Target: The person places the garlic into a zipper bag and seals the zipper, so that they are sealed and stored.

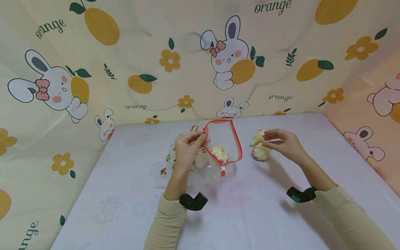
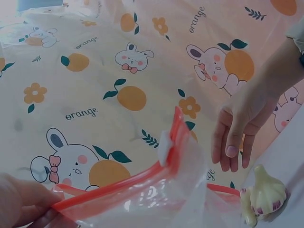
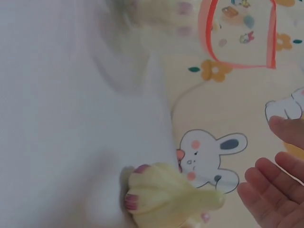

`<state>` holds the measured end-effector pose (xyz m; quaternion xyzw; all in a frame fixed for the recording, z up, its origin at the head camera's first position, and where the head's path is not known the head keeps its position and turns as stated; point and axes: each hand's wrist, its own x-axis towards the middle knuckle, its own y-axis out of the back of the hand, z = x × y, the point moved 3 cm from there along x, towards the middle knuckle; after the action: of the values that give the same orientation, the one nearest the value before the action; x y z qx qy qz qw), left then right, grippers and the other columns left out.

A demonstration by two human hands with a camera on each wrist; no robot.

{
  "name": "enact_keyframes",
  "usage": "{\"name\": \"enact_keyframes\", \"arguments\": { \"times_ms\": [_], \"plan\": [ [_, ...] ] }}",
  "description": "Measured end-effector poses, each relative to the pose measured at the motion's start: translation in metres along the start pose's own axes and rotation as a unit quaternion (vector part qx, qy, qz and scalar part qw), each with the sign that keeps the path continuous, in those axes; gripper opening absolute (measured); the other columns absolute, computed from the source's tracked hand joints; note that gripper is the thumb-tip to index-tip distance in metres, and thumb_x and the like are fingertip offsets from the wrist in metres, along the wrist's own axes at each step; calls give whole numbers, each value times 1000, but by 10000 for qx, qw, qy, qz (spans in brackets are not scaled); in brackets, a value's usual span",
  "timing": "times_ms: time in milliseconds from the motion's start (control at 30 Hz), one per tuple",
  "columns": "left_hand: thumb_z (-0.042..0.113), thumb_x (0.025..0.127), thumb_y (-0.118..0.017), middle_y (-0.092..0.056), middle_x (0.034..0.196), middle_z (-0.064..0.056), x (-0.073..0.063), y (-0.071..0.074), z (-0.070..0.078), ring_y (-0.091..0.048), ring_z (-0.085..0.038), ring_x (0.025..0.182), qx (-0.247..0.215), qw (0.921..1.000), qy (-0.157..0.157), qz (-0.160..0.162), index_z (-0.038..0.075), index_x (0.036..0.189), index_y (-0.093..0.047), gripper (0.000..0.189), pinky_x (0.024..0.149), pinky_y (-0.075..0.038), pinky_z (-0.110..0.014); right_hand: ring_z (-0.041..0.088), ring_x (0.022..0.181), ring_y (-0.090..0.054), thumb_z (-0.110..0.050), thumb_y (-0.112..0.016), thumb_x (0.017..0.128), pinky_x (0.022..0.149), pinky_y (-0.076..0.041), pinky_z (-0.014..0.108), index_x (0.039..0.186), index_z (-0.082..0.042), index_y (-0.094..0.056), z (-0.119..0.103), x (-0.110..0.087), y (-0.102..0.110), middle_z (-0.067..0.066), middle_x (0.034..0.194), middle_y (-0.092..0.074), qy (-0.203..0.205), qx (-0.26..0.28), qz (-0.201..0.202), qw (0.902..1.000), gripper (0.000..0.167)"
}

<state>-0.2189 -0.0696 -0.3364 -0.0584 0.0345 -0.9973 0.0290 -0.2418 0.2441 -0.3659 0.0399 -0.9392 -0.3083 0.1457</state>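
Note:
My left hand (image 1: 189,147) pinches the red-edged mouth of a clear zip bag (image 1: 193,175) with small coloured prints. The mouth stands open in a loop, and a white slider (image 2: 164,148) sits on the red strip. Inside the bag lies a garlic bulb (image 1: 220,153); a second pale shape beside it is partly hidden. My right hand (image 1: 286,145), fingers extended and thumb apart, hovers beside two garlic bulbs on the table. The nearer bulb (image 1: 261,152) shows purple marks in the right wrist view; the farther one (image 1: 257,138) is partly behind it. Nothing is in the right hand.
A pale cloth covers the table (image 1: 118,208). Patterned curtains (image 1: 187,52) with rabbits and oranges rise behind it and along both sides. A black wrist camera (image 1: 193,201) sits on the left wrist, and another (image 1: 301,194) on the right.

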Motion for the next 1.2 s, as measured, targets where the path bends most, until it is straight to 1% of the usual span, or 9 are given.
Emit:
{"name": "enact_keyframes", "arguments": {
  "times_ms": [100, 200, 333, 433, 667, 767, 900, 1100, 1200],
  "plan": [
    [10, 90, -66, -75, 92, -16, 0, 0, 0, -69, -1, 71, -14, 10000, 1, -3, -4, 106, -69, 22, 73, -59, -17, -18, 87, -58, -12, -73, 85, 74, -51, 2, 114, 6, -63, 5, 0, 0, 10, 108, -67, -6, 21, -24, 10000, 35],
    [9, 90, -67, -75, 91, -15, 0, 0, 0, -69, -1, 71, -53, 10000, 19, 8, -4, 106, -69, 21, 72, -59, -17, -17, 88, -59, -13, -73, 85, 75, -51, 2, 114, 6, -63, 9, -1, 0, -6, 104, -67, -16, 138, -52, 9999, 36],
    [9, 89, -67, -75, 90, -13, 0, 0, 0, -69, -1, 71, -71, 10000, 40, 11, -4, 106, -70, 21, 72, -60, -17, -15, 90, -61, -13, -72, 86, 74, -52, 3, 115, 7, -62, 15, -3, 1, -30, 97, -60, -145, 342, -122, 9992, 37],
    [9, 90, -66, -75, 90, -13, 0, 0, 0, -69, -1, 71, -99, 9999, 47, -18, -5, 106, -69, 21, 73, -60, -17, -14, 90, -61, -14, -72, 86, 74, -53, 3, 116, 8, -61, 19, -3, 0, -37, 95, -57, -239, 432, -163, 9986, 38],
    [8, 89, -66, -74, 94, -19, 0, 0, -1, -69, -1, 71, -156, 9998, 91, -30, -5, 106, -69, 21, 73, -60, -18, -17, 91, -60, -9, -72, 85, 76, -52, 3, 117, 12, -60, 31, -4, -3, -36, 97, -59, -209, 597, -176, 9978, 40],
    [8, 90, -66, -74, 93, -18, 0, 0, 0, -69, -1, 71, -157, 9998, 116, -31, -5, 106, -69, 21, 73, -60, -18, -19, 93, -58, -10, -73, 85, 77, -52, 2, 118, 11, -60, 36, -5, -4, -32, 101, -60, -243, 569, -215, 9979, 41],
    [9, 90, -66, -75, 89, -11, 0, 0, 0, -69, -1, 71, -169, 9997, 166, -20, -4, 106, -69, 21, 73, -60, -17, -21, 94, -55, -11, -73, 85, 78, -52, 2, 120, 11, -59, 41, -7, -6, -29, 102, -61, -343, 547, -271, 9975, 44],
    [9, 89, -67, -75, 90, -14, 0, 0, 1, -69, -1, 70, -169, 9998, 132, -21, -5, 106, -69, 22, 72, -60, -17, -21, 94, -54, -11, -73, 85, 77, -52, 2, 120, 12, -60, 47, -8, -8, -29, 100, -60, -368, 521, -281, 9976, 44],
    [8, 89, -66, -75, 88, -13, 1, -1, 0, -69, -1, 70, -207, 9997, 103, -28, -6, 106, -69, 22, 71, -60, -17, -22, 94, -53, -11, -73, 85, 77, -51, 2, 119, 11, -60, 50, -8, -9, -26, 101, -62, -388, 472, -274, 9978, 43]
  ]
}}
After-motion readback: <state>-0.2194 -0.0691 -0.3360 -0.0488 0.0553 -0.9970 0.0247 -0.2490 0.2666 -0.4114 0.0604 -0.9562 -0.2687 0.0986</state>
